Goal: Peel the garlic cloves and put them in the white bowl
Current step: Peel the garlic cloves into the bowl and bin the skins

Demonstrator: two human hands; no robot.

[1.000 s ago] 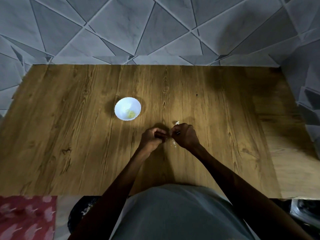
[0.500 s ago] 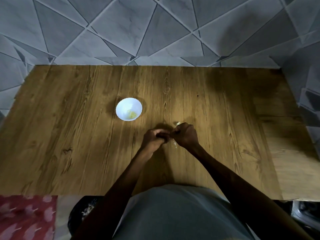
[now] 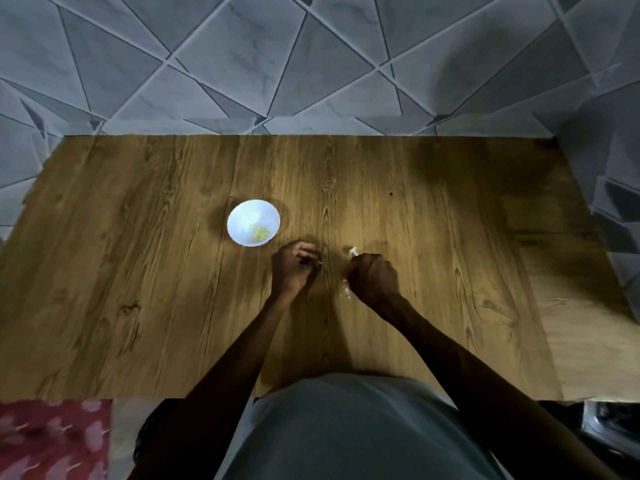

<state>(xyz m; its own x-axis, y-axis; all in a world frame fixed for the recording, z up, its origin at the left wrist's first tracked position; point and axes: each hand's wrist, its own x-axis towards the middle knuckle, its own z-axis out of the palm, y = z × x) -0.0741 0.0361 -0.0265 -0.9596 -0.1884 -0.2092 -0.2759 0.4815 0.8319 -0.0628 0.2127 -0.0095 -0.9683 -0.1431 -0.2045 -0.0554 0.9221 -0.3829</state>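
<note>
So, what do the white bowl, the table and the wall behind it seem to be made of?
The white bowl: probably glazed ceramic or smooth plastic; its surface is plain, bright and even, so the look leaves it open.
The table: wood or wood-look laminate, matt, with grain lines and knots.
The wall: grey marble-look tiles, with veins and pale joints between angular pieces.

No legible text, label, brand, number or sign anywhere in view.
</note>
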